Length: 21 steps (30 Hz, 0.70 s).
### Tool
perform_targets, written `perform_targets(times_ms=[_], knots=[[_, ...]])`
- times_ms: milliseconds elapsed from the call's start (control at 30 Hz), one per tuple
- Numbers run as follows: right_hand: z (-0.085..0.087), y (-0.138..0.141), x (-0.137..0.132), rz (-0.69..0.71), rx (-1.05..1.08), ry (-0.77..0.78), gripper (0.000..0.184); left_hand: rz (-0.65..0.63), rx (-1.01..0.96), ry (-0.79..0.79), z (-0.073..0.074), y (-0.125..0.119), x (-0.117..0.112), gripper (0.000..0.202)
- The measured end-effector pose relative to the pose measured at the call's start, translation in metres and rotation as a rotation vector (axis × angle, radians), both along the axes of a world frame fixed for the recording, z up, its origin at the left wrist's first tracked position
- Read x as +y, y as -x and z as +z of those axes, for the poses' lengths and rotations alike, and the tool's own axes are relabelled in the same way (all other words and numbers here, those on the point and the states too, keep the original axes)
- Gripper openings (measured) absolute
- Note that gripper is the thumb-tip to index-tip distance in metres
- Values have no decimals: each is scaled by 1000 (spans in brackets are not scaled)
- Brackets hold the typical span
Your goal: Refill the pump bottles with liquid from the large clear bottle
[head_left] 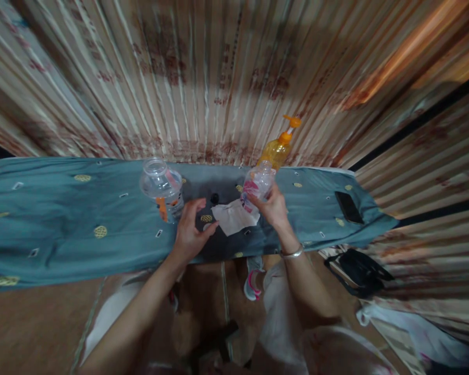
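Observation:
My right hand (272, 207) is closed around a small clear plastic bottle (259, 181) with a pink label, held just above a teal-covered table (62, 224). My left hand (190, 230) pinches the left edge of a white tissue (234, 216) lying on the cloth between my hands. A larger clear bottle (162, 188) with an orange label stands uncapped just left of my left hand. A small dark cap (214, 198) lies on the cloth behind the tissue.
A yellow pump bottle (278, 147) stands behind the small bottle against a corrugated metal wall. A black phone (348, 207) lies at the table's right end. A black bag (359, 271) sits on the floor at the right. My knees and a shoe show below the table.

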State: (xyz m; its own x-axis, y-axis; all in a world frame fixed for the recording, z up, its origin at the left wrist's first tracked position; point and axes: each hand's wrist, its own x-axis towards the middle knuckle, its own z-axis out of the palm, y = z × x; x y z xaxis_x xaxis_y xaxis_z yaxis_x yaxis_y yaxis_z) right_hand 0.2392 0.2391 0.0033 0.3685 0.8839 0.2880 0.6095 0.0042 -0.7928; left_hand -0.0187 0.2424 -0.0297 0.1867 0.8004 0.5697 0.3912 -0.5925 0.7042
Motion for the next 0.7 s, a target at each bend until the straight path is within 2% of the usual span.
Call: perform_targets(times_ms=[67,167,267,333,433,467,567,633,700], knots=[[-8,3,-6,-57,-30,59,81,7,-9,53,4,12,-5,37],[-14,6,-10,-55,-73,101,79,35,-21,139,10,31,-11,22],[-16,6,-9,-50,-98,101,78,118,-45,197,15,54,-14,25],[-16,7,-7,-54,-104,114,80,240,-111,221,17,71,-12,31],[-16,8,-7,-42,-95,134,84,307,-177,238,16,93,-5,31],[-16,9,-7,-38,-90,133,86,335,-225,213,14,98,-2,36],[-19,10,-9,-35,-76,131,93,345,-288,137,-1,99,9,88],[-22,10,-9,-26,-72,138,96,323,-291,201,-16,91,16,104],[-26,9,-9,-20,-68,141,96,287,-276,281,-30,80,23,111]])
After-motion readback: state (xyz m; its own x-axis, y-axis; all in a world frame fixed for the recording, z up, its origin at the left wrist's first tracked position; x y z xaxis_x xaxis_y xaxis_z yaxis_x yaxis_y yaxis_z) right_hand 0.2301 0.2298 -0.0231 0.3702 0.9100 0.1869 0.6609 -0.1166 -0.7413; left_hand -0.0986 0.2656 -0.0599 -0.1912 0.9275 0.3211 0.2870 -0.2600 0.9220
